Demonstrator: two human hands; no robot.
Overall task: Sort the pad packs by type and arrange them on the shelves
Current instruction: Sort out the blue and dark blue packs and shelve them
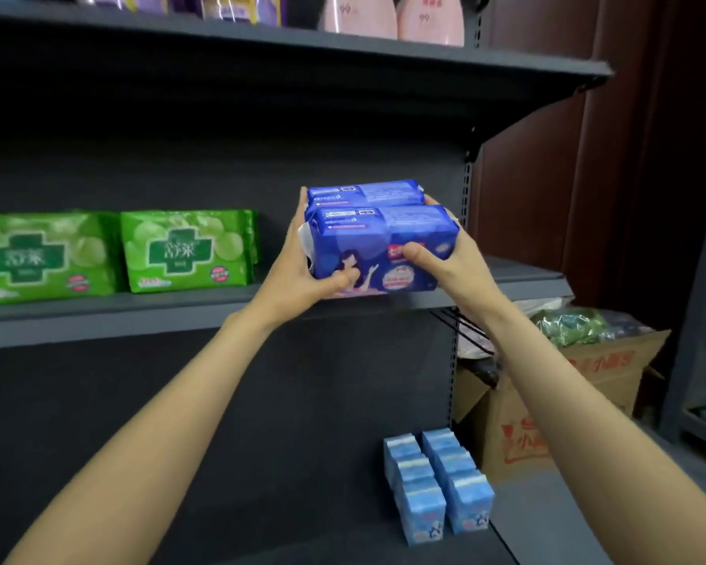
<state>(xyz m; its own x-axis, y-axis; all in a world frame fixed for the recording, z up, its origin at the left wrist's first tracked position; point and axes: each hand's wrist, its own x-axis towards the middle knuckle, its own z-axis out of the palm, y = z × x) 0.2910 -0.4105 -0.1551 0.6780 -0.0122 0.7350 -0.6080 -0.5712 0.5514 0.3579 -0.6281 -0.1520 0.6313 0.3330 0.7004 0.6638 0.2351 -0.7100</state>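
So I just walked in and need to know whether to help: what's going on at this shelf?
A person is stocking pad packs. Both hands, left hand and right hand, grip two dark blue packs held together, at the right end of the middle shelf. Two green packs already stand on that shelf further left. Small light blue packs sit in two rows on the bottom shelf, and a cardboard box with more goods stands to the right.

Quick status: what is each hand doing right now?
Left hand: grips the left end of the blue pad packs.
Right hand: grips the right end of the same packs, thumb on the front.
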